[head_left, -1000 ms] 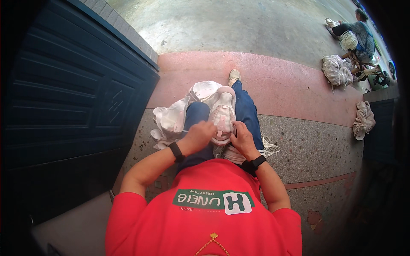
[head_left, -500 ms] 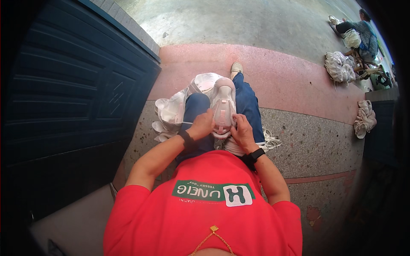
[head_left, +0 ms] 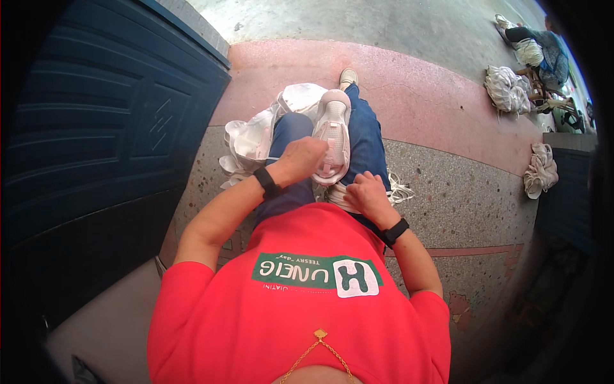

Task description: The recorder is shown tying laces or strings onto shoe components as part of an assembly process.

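A white-and-pink sneaker (head_left: 324, 181) rests lengthwise between my thighs, its rounded toe away from me. My left hand (head_left: 304, 158) is closed over the sneaker's left side by the lacing, and its fingertips are hidden. A thin white shoelace (head_left: 274, 159) shows beside that hand, over my left thigh. Off the sneaker to the right, my right hand (head_left: 369, 194) hangs over my right thigh with fingers curled down and bunched. Whatever those fingers hold, if anything, cannot be made out. Beneath that hand lies a white bundle (head_left: 340, 198), partly covered.
More white shoes (head_left: 246, 142) are heaped beside my left leg. Loose white laces (head_left: 400, 191) hang past my right thigh. A dark blue door (head_left: 109, 109) stands at left. Shoe bundles (head_left: 507, 89) and a seated person (head_left: 551, 57) are at far right.
My right hand has come away from the sneaker, moving toward me and slightly right. My left hand has shifted up over the lacing. The whole view has tilted a little.
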`<state>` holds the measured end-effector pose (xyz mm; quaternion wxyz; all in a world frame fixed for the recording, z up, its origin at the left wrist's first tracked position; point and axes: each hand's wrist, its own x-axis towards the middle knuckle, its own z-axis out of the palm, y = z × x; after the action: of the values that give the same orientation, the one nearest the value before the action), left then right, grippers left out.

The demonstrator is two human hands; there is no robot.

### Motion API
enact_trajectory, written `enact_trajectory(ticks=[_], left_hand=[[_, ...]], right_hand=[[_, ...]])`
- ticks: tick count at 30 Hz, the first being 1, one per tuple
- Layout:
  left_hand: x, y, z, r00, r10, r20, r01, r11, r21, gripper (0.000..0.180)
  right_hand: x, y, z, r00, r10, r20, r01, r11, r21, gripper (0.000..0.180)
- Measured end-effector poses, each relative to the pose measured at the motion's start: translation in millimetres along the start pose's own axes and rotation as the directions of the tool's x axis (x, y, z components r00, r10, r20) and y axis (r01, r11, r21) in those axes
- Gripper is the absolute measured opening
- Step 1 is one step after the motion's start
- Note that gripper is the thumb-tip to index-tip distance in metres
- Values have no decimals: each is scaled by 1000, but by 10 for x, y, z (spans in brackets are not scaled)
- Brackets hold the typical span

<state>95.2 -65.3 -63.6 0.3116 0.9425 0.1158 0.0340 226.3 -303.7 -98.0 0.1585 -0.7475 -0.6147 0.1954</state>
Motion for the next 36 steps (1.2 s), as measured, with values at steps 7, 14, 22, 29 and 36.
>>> enact_trajectory(ticks=[7, 14, 22, 29, 36], left_hand=[[4, 233, 479, 916, 59, 396, -63, 998, -3, 18], [201, 210, 549, 921, 319, 222, -196, 874, -445, 19], [256, 337, -933, 888, -116, 444, 436, 512, -739, 27], [196, 188, -546, 827, -303, 473, 562, 419, -713, 22], [381, 302, -207, 902, -302, 309, 432, 660, -615, 26]], right_hand=[[23, 65, 145, 999, -17, -36, 16, 1000, -26, 12], [52, 78, -504, 944, 320, -82, -195, 739, 645, 10], [107, 150, -1201, 910, 400, -110, -252, 743, 620, 12], [319, 355, -799, 892, 206, -402, -154, 975, 159, 21], [891, -121, -194, 947, 309, -82, -143, 638, 757, 37]])
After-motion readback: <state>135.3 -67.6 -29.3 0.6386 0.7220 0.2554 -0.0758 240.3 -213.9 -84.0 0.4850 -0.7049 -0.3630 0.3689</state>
